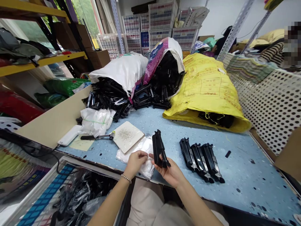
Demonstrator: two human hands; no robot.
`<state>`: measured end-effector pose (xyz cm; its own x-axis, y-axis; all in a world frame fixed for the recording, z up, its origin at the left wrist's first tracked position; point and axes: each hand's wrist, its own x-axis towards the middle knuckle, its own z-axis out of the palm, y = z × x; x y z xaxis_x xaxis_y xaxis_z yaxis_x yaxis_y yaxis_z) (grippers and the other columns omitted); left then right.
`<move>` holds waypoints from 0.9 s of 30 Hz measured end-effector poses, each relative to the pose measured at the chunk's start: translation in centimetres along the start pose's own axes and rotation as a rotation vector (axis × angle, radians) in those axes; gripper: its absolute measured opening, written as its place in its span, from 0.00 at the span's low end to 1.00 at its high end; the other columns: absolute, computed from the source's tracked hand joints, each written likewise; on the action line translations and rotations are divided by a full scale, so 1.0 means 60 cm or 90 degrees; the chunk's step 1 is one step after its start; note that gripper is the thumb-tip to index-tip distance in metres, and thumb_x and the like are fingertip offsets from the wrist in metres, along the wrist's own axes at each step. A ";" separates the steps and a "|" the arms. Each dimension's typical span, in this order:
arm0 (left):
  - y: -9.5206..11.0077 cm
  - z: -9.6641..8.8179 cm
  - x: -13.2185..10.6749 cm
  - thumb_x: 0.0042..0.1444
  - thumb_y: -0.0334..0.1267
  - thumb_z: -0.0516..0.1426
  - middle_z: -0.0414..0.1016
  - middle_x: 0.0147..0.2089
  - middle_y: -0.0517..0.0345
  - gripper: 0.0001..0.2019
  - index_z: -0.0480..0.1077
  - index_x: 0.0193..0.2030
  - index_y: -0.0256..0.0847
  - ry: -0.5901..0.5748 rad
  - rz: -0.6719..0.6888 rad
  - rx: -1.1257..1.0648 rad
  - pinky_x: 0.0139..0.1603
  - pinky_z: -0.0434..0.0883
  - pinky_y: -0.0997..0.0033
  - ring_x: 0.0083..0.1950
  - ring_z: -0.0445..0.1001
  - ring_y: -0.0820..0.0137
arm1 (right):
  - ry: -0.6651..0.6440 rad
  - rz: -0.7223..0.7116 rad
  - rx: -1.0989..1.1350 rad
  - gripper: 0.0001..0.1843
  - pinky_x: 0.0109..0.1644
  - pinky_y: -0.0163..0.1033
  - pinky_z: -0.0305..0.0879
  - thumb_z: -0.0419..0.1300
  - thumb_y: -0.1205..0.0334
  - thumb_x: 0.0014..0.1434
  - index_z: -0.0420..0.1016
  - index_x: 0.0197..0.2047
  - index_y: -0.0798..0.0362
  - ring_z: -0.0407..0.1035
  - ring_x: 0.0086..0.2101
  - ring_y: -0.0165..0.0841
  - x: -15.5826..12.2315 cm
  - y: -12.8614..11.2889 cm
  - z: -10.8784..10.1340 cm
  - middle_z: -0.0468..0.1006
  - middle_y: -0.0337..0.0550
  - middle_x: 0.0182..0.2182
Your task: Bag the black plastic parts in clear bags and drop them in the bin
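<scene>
My right hand (172,174) is closed around the lower end of a long black plastic part (160,149), which it holds tilted upward above the table's front edge. Close to its left, my left hand (136,161) has thumb and fingertips pinched together; whatever is between them is too small to make out. Beneath and behind the hands lies a stack of thin white plastic bags (147,169). Three similar black parts with shiny metal strips (199,160) lie side by side to the right. A pale square board (128,135) with many tiny specks rests behind my left hand.
A small hammer (103,137) and a white plastic bundle (96,121) lie at left. Behind, white sacks (124,67) spill black parts (141,99); a yellow sack (209,88) lies beside them. A perforated white basket (275,100) borders the right. A crate (35,201) stands lower left.
</scene>
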<state>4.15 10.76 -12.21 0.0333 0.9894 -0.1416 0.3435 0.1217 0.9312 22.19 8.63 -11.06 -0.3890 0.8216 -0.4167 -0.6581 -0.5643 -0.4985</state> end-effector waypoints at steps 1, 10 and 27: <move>0.001 0.000 0.000 0.47 0.40 0.55 0.71 0.23 0.60 0.09 0.72 0.30 0.36 0.007 0.006 0.005 0.28 0.66 0.74 0.24 0.68 0.72 | 0.001 0.001 -0.002 0.12 0.36 0.33 0.75 0.66 0.62 0.53 0.76 0.39 0.61 0.77 0.34 0.32 0.003 0.002 -0.001 0.79 0.55 0.45; 0.048 -0.039 -0.024 0.48 0.20 0.48 0.75 0.43 0.46 0.18 0.75 0.37 0.36 0.052 0.176 0.382 0.51 0.68 0.57 0.47 0.71 0.61 | 0.065 -0.053 -0.104 0.13 0.39 0.34 0.74 0.68 0.57 0.50 0.77 0.36 0.58 0.77 0.34 0.34 -0.039 0.003 0.000 0.81 0.46 0.33; 0.110 -0.007 -0.167 0.50 0.20 0.47 0.61 0.65 0.52 0.34 0.56 0.65 0.47 -0.256 0.321 0.254 0.63 0.65 0.66 0.63 0.63 0.66 | -0.033 -0.037 -0.386 0.09 0.19 0.27 0.60 0.61 0.59 0.55 0.75 0.33 0.56 0.65 0.17 0.25 -0.063 0.049 0.022 0.72 0.34 0.18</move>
<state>5.71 1.67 -4.48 0.5895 0.8031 0.0864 0.5068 -0.4511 0.7346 20.87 3.97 -9.93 -0.4043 0.8465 -0.3465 -0.2012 -0.4518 -0.8691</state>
